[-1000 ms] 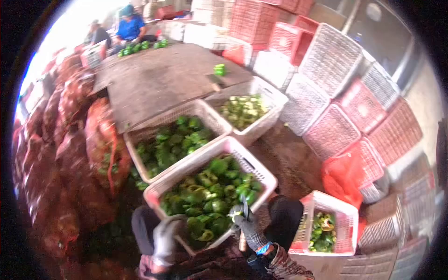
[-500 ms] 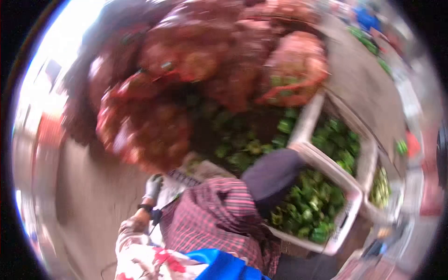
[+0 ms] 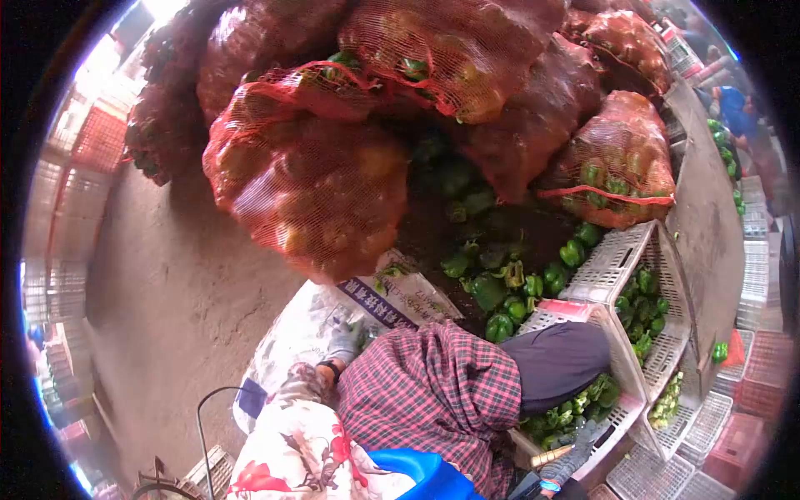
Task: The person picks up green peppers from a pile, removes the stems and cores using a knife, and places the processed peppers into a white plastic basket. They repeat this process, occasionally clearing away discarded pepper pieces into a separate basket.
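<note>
My left hand (image 3: 342,345), in a grey glove with a dark band at the wrist, is low over a white printed sack (image 3: 287,321). Its fingers are curled around a dark greenish bit that I cannot make out. At the lower right, my right hand (image 3: 568,460), also gloved, is closed beside a tan, ridged handle (image 3: 550,456). It is over the near rim of a white crate (image 3: 621,429) of green peppers (image 3: 575,410). My knee in dark trousers covers part of that crate. Loose green bell peppers (image 3: 500,327) lie on the dark ground ahead.
Bulging red mesh sacks (image 3: 312,196) are piled in front. A smaller mesh sack (image 3: 621,162) of peppers stands at the right. Behind the near crate is another white crate (image 3: 667,287) with peppers. Stacked crates (image 3: 79,217) line the left side. A blue bucket-like edge (image 3: 425,475) is below me.
The view has swung, and the sacks and crates now sit further right in it. My right hand has come into view at the crate. The left hand has moved in over the white sack.
</note>
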Tool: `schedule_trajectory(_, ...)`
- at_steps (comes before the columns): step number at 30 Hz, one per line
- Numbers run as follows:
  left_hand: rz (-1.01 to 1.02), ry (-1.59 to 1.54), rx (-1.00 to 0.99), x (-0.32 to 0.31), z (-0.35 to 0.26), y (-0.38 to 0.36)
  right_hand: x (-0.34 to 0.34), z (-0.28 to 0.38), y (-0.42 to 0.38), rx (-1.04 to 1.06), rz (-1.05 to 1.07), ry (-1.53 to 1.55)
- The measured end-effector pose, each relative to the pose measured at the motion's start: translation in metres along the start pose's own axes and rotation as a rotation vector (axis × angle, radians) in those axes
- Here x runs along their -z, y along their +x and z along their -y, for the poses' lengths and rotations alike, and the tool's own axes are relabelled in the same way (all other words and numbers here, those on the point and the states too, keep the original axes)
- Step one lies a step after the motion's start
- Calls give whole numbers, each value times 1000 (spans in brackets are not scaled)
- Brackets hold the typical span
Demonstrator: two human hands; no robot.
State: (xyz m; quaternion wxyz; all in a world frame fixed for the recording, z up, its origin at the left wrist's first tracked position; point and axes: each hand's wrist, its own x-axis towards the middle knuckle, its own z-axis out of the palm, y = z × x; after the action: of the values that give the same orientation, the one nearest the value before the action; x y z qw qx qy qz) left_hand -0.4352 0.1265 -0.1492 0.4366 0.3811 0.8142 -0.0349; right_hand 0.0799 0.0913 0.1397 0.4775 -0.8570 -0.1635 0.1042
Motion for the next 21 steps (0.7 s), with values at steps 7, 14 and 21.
schedule_trajectory(7,220,-747,-250,102,-84,-51,-18,24,-37,-58,234,187)
schedule_trajectory(14,690,-940,-956,165,-266,-141,-46,86,-90,367,738,196)
schedule_trajectory(21,1151,-728,-1030,83,-380,-260,-16,92,-84,656,562,23)
